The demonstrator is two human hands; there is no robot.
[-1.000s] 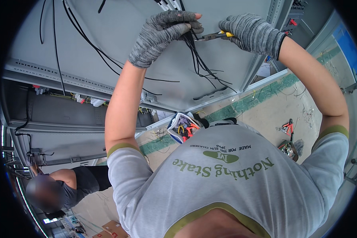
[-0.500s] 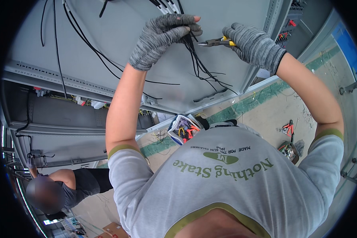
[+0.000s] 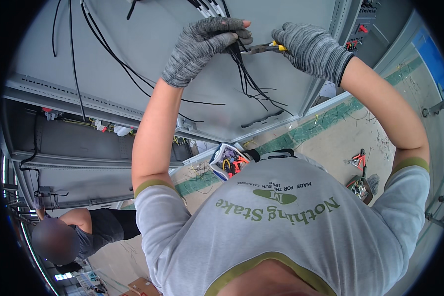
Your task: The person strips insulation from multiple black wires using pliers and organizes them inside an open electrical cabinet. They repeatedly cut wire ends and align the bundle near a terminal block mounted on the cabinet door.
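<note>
Both my hands wear grey knit gloves and are raised against a grey metal cabinet panel (image 3: 148,44). My left hand (image 3: 202,47) is closed around a bundle of black wires (image 3: 241,69) that hangs down the panel. My right hand (image 3: 313,49) grips a small pair of pliers with yellow handles (image 3: 264,48). The plier tips point left and meet the wire bundle just beside my left fingers. Loose ends of the wires fan out below the two hands.
More black cables (image 3: 98,44) run across the panel on the left. A tool pouch (image 3: 229,162) with coloured handles hangs at my waist. Red-handled pliers (image 3: 358,160) and a small container of parts (image 3: 360,188) lie on the floor at right. Another person (image 3: 79,232) crouches at lower left.
My right hand with the pliers has moved slightly left and closer to the wire bundle. My left hand keeps its hold on the wires.
</note>
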